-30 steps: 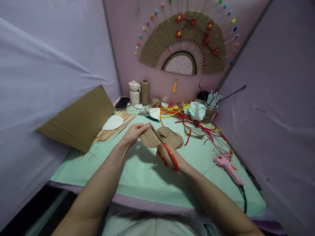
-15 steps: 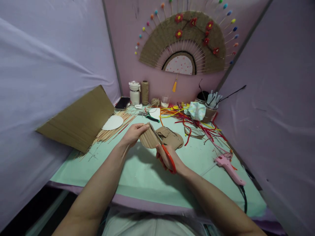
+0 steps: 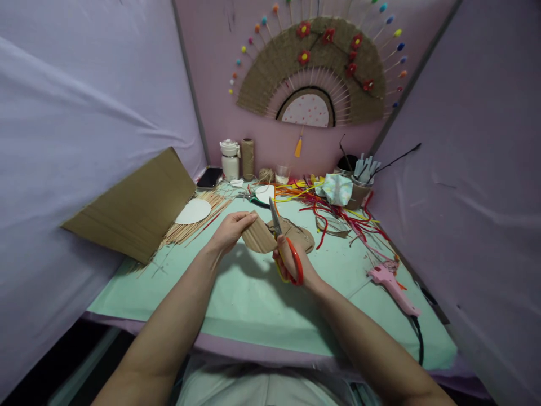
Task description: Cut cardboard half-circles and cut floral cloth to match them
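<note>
Between the thumb and fingers of my left hand point(image 3: 232, 230) is a piece of corrugated cardboard point(image 3: 258, 235) with a rounded lower edge and a straight upper right edge. My right hand point(image 3: 291, 262) grips a pair of scissors point(image 3: 297, 265) with red and yellow handles. Their blades point up and away, just right of the cardboard piece and apart from it. Under and behind the blades, more cut cardboard point(image 3: 305, 239) with rounded edges lies on the green tabletop point(image 3: 236, 307).
A large cardboard sheet point(image 3: 135, 206) leans at left beside thin sticks point(image 3: 220, 204) and a white paper oval point(image 3: 193, 211). Green-handled pliers point(image 3: 258, 200) lie behind my hands. Coloured pipe cleaners point(image 3: 338, 211) and a pink glue gun point(image 3: 395, 287) are at right. A decorated fan point(image 3: 262, 84) hangs on the wall.
The scissors have come away from the cardboard's edge, and their blades now show fully, pointing up. A cardboard strip beside the held piece no longer stands up there. My left hand keeps its hold.
</note>
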### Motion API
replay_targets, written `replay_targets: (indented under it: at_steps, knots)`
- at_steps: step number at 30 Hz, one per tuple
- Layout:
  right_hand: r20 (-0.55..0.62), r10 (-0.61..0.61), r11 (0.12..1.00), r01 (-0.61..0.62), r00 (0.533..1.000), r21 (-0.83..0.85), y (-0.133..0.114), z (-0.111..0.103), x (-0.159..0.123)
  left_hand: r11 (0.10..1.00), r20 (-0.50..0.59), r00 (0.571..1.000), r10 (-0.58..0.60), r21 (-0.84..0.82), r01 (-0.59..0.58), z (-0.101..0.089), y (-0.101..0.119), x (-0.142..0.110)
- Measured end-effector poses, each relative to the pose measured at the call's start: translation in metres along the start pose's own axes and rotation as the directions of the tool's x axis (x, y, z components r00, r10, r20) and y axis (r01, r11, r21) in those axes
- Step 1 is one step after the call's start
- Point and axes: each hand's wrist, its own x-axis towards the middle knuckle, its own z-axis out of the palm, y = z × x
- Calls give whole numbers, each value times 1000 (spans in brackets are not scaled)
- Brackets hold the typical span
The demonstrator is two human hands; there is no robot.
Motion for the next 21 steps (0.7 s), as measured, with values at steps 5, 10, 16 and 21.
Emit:
replay_targets:
  at_steps: [5,10,16,21]
  knots:
    - [-115,-27,982,48,993,180,-2,-10,15,993,-96,992,85,-73,-92,-7,-4,7]
    - [-219,-121,986,143,968,89,-1,-17,24,990,-106,993,58,-123,-71,-7,-8,11]
    - [-223,-71,959,128,972,252,0,-20,29,995,-38,999,-26,-97,22,-4,-9,9]
    - [-214,-8,932,85,977,354,3,-15,28,985,-48,995,-82,-158,74,-5,-15,12]
